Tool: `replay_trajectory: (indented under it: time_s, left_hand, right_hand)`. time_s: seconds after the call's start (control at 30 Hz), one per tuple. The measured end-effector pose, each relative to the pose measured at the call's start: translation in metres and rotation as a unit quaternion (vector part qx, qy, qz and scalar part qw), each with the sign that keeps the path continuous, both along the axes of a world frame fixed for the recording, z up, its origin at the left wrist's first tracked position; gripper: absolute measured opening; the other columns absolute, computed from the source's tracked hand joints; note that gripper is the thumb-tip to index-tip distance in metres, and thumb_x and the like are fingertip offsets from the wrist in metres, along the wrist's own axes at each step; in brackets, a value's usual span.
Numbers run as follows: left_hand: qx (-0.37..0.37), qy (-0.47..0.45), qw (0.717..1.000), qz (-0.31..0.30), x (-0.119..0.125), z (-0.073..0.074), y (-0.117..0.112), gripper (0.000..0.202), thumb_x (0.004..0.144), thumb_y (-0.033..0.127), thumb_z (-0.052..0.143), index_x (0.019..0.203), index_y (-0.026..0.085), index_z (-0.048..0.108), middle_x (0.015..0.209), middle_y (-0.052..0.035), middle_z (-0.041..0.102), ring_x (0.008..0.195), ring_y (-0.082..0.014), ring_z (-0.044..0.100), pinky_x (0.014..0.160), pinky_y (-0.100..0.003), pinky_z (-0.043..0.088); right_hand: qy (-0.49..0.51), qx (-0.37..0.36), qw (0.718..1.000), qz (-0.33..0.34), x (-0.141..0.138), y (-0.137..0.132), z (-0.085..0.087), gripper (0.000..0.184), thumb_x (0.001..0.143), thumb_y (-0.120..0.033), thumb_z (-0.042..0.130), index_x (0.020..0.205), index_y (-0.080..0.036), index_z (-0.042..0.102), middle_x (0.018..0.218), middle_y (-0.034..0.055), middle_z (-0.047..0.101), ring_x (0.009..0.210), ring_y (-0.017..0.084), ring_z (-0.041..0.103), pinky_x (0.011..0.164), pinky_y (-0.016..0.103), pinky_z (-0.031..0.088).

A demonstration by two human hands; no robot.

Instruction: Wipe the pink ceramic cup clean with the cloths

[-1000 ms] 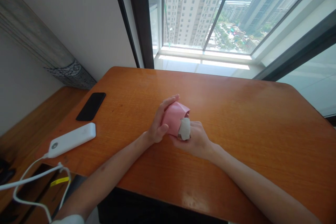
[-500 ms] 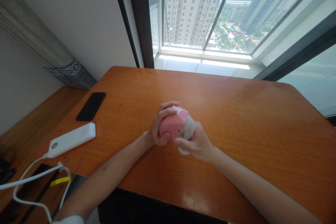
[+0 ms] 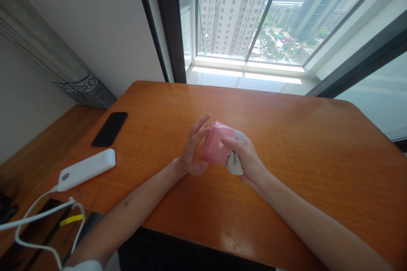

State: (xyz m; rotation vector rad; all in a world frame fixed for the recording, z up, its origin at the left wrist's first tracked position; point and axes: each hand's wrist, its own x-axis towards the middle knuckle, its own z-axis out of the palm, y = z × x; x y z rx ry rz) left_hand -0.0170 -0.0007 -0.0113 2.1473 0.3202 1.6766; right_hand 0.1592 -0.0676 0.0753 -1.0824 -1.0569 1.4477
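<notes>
Both hands meet over the middle of the orange wooden table (image 3: pixel 302 144). A small pink box-like object (image 3: pixel 216 147) sits between them. My left hand (image 3: pixel 193 150) supports its left side, fingers stretched upward and apart, thumb under it. My right hand (image 3: pixel 244 159) grips the object's right side and presses a crumpled white cloth or tissue (image 3: pixel 235 163) against it; part of the cloth hides under the fingers.
A black phone (image 3: pixel 110 128) lies flat at the table's left edge. In front of it is a white power bank (image 3: pixel 85 169) with a white cable (image 3: pixel 41 216) running off the table's near left corner. A large window stands behind the table.
The left fingers, curled over the pink object half a second ago, have opened out. The right hand has shifted up onto the object's right face, taking the white cloth with it.
</notes>
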Motion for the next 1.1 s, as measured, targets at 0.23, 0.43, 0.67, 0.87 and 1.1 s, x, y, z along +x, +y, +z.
replay_trajectory:
  time_s: [0.23, 0.43, 0.67, 0.87, 1.1]
  left_hand:
    - [0.067, -0.001, 0.998, 0.005, -0.002, 0.012, -0.006, 0.072, 0.1, 0.071, 0.058, 0.159, 0.031, 0.051, 0.169, -0.015, 0.049, 0.148, -0.0417, 0.06, 0.115, -0.063, 0.058]
    - [-0.032, -0.053, 0.998, -0.028, -0.003, 0.016, -0.013, 0.061, 0.101, 0.064, 0.056, 0.149, 0.026, 0.056, 0.159, -0.0177, 0.057, 0.139, -0.0396, 0.063, 0.111, -0.065, 0.057]
    - [-0.09, -0.042, 0.993, -0.058, -0.001, 0.017, -0.014, 0.064, 0.104, 0.067, 0.054, 0.152, 0.024, 0.057, 0.161, -0.0179, 0.057, 0.145, -0.0413, 0.06, 0.118, -0.067, 0.054]
    - [-0.002, -0.011, 1.0, -0.001, -0.002, 0.011, -0.003, 0.093, 0.097, 0.088, 0.049, 0.17, 0.03, 0.037, 0.177, -0.0149, 0.041, 0.165, -0.0462, 0.041, 0.128, -0.067, 0.044]
    - [0.02, -0.028, 0.999, -0.02, -0.003, 0.014, -0.008, 0.074, 0.1, 0.065, 0.06, 0.161, 0.024, 0.052, 0.165, -0.0176, 0.053, 0.146, -0.0381, 0.058, 0.118, -0.063, 0.054]
  right_hand:
    - [0.083, -0.08, 0.992, 0.042, -0.01, -0.006, 0.0, 0.051, 0.092, -0.065, 0.075, 0.12, -0.022, 0.079, 0.112, 0.0124, 0.082, 0.093, 0.027, 0.078, 0.076, 0.036, 0.065]
    - [-0.24, 0.26, 0.927, 0.12, 0.001, -0.005, -0.023, 0.062, 0.085, -0.081, 0.08, 0.073, -0.021, 0.07, 0.061, -0.001, 0.059, 0.056, 0.014, 0.048, 0.052, 0.027, 0.039]
    - [-0.404, 0.541, 0.734, 0.073, 0.008, 0.004, -0.031, 0.031, 0.103, -0.03, 0.068, 0.073, -0.021, 0.07, 0.064, -0.0002, 0.065, 0.057, 0.013, 0.055, 0.056, 0.027, 0.036]
    - [-0.144, 0.117, 0.981, 0.051, 0.005, -0.001, -0.009, 0.034, 0.085, -0.051, 0.089, 0.081, -0.021, 0.073, 0.068, -0.0009, 0.067, 0.058, 0.014, 0.057, 0.054, 0.026, 0.047]
    - [0.034, -0.025, 0.998, 0.049, -0.006, -0.008, -0.005, 0.054, 0.088, -0.067, 0.085, 0.115, -0.02, 0.08, 0.106, 0.0096, 0.08, 0.087, 0.024, 0.074, 0.072, 0.032, 0.062]
